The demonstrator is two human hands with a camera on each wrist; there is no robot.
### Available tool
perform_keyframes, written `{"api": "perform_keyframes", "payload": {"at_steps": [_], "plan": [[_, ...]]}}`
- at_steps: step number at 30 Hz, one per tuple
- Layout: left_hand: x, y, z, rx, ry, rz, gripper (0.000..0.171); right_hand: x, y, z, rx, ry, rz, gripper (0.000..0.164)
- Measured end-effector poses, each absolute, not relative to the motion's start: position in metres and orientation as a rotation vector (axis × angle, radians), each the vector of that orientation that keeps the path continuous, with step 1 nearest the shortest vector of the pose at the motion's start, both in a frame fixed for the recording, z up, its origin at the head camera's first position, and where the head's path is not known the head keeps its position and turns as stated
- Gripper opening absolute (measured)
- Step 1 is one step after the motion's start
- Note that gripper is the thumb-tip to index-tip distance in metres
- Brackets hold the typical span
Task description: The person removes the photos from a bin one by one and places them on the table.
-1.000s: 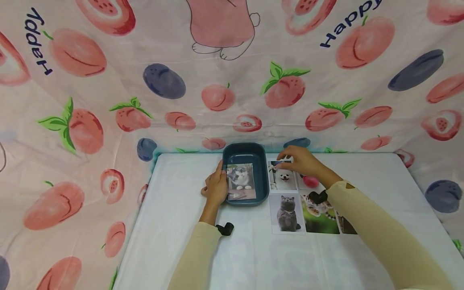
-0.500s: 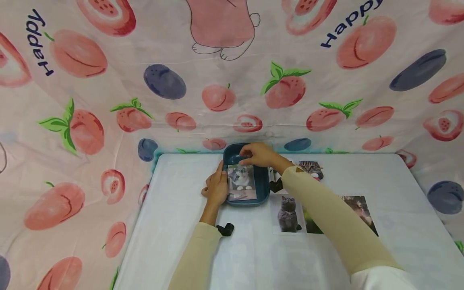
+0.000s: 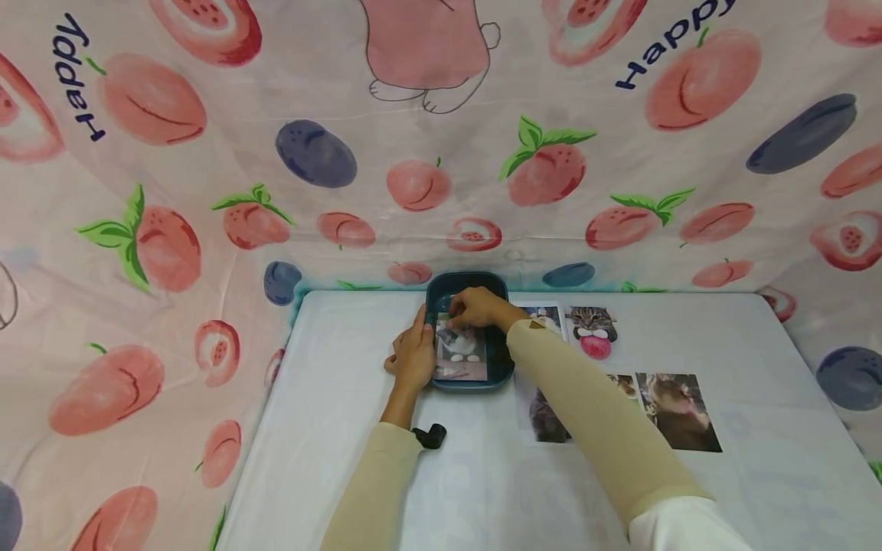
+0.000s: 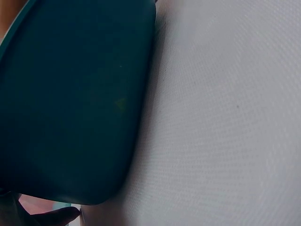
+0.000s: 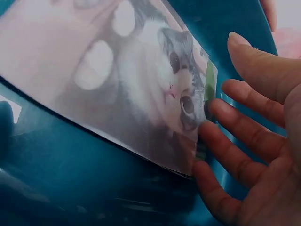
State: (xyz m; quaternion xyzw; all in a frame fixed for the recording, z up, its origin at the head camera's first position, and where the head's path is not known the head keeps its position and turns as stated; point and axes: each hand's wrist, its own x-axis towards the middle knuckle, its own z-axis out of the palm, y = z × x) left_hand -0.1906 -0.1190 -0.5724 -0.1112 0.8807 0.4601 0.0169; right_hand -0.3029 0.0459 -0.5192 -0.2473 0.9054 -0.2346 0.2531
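In the head view, a dark teal tray (image 3: 498, 366) stands at the back of the white table. In it lies a photo card (image 3: 463, 353) of a grey-and-white cat, seen closer as the cat card (image 5: 136, 89) in the right wrist view. Edges of at least one more card show beneath it. My left hand (image 3: 413, 356) holds the tray's left side; the left wrist view shows mostly the tray wall (image 4: 70, 103). My right hand (image 3: 478, 308) is inside the tray. Its bent fingertips touch the card's top edge, with the thumb (image 5: 263, 70) apart from the card.
Right of the tray lie several photo cards, among them a cat with a pink ball (image 3: 594, 333) and a brown picture (image 3: 678, 412). My right sleeve (image 3: 586, 390) covers others partly. A fruit-print cloth (image 3: 482, 138) hangs behind the table.
My right hand has moved left from the white dog card into the tray, then down to the cat card's top edge. The left hand and tray stay put.
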Motion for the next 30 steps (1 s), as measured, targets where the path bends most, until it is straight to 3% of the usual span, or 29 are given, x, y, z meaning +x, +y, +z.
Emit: {"api": "perform_keyframes", "payload": {"at_steps": [5, 17, 30], "plan": [[-0.191, -0.119, -0.574, -0.341, 2.744, 1.424, 0.048, -0.301, 0.047, -0.521, -0.647, 2.487, -0.609, 0.036], [-0.191, -0.119, -0.575, -0.332, 2.741, 1.436, 0.049, -0.299, 0.050, -0.517, -0.750, 2.455, -0.563, 0.017], [-0.189, -0.119, -0.572, -0.324, 2.726, 1.448, 0.050, -0.283, 0.070, -0.496, -0.850, 2.266, -0.608, 0.046]]}}
